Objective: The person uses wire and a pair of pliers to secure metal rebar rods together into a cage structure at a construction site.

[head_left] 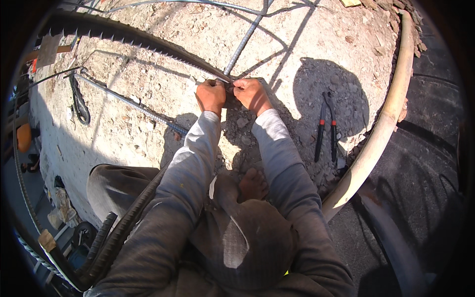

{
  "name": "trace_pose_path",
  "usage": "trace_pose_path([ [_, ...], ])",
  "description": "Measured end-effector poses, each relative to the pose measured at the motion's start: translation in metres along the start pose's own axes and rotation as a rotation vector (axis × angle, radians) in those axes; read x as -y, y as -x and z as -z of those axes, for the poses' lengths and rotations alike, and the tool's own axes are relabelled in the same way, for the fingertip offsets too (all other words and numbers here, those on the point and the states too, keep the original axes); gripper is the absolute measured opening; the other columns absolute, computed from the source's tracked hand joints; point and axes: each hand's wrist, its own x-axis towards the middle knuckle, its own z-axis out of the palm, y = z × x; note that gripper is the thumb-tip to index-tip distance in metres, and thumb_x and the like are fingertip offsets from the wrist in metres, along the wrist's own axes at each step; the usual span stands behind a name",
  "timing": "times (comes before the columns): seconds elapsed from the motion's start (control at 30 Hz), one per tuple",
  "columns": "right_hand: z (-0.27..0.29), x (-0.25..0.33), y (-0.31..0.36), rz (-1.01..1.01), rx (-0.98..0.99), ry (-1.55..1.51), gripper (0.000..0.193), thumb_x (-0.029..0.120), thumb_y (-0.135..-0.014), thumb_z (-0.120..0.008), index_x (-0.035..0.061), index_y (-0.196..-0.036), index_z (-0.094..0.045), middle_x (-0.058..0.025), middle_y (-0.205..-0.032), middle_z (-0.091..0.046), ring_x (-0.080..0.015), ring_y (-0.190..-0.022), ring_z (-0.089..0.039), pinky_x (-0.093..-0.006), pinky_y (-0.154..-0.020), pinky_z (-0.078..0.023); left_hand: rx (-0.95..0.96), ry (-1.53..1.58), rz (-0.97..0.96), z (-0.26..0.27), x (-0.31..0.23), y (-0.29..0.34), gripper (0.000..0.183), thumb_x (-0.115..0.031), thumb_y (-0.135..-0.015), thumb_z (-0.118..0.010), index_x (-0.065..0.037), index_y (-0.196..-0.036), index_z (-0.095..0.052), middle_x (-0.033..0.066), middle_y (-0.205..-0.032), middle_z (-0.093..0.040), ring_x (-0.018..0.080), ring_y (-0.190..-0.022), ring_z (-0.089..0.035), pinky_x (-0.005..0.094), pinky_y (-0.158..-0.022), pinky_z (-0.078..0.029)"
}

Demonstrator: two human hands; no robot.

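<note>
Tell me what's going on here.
A person's left hand and right hand are close together near one end of a long, dark ribbed steel bar, beside a thin grey ribbed steel bar; what they hold is unclear. Black-and-red-handled metal pliers lie untouched on pale stony ground to the right.

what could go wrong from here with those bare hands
The left hand and right hand are close to the ribbed steel bar, so a slip might scrape skin. The foot is bare, so anything dropped could hurt it. The pliers on the stony ground might trip someone.
</note>
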Motion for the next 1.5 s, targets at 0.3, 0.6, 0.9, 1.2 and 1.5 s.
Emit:
trace_pose_path([
  [0.3,0.001,0.058,0.026,-0.092,-0.064,-0.271,0.023,0.025,-0.083,-0.064,0.0024,-0.078,-0.068,-0.0076,-0.064,-0.061,-0.0196,-0.059,-0.057,-0.0324,-0.058,-0.046,0.011,0.177,0.276,-0.006,0.014,0.004,0.028,-0.022,-0.074,-0.062,0.004,-0.083,-0.071,0.0227,-0.078,-0.068,0.0312,-0.073,-0.069,0.0386,-0.068,-0.051],
  [0.6,-0.003,0.060,0.031,-0.149,-0.066,-0.479,0.018,0.016,-0.088,-0.064,0.0010,-0.096,-0.069,0.0001,-0.069,-0.059,-0.0058,-0.055,-0.047,-0.0218,-0.050,-0.039,0.168,0.408,0.194,0.000,0.030,0.036,0.019,-0.014,-0.082,-0.060,0.002,-0.079,-0.069,0.0093,-0.067,-0.067,0.0145,-0.061,-0.061,0.0311,-0.057,-0.047],
  [0.9,-0.018,0.066,0.042,-0.323,-0.121,-0.761,0.027,0.020,-0.094,-0.058,-0.0012,-0.110,-0.058,-0.0131,-0.093,-0.069,-0.0094,-0.053,-0.057,-0.0205,-0.040,-0.038,1.085,-0.344,-0.364,0.122,0.138,0.113,0.027,-0.027,-0.077,-0.061,-0.008,-0.095,-0.069,0.0180,-0.087,-0.067,0.0372,-0.084,-0.065,0.0442,-0.076,-0.051],
  [1.2,-0.024,0.064,0.036,-0.440,-0.091,-0.723,0.031,0.024,-0.093,-0.058,-0.0011,-0.111,-0.057,-0.0152,-0.090,-0.067,-0.0113,-0.050,-0.057,-0.0229,-0.037,-0.037,0.520,-0.484,-0.216,0.237,0.122,-0.040,0.025,-0.022,-0.082,-0.054,-0.003,-0.087,-0.070,0.0170,-0.070,-0.067,0.0248,-0.061,-0.067,0.0364,-0.063,-0.052],
  [1.5,-0.010,0.096,0.048,0.165,-0.378,0.008,0.036,0.002,-0.083,-0.055,0.0011,-0.118,-0.057,-0.0142,-0.107,-0.061,-0.0263,-0.100,-0.059,-0.0357,-0.080,-0.048,0.094,-0.595,-0.898,0.237,-0.044,-0.100,0.029,-0.010,-0.081,-0.062,-0.009,-0.110,-0.060,0.0137,-0.110,-0.059,0.0326,-0.098,-0.060,0.0409,-0.084,-0.050],
])
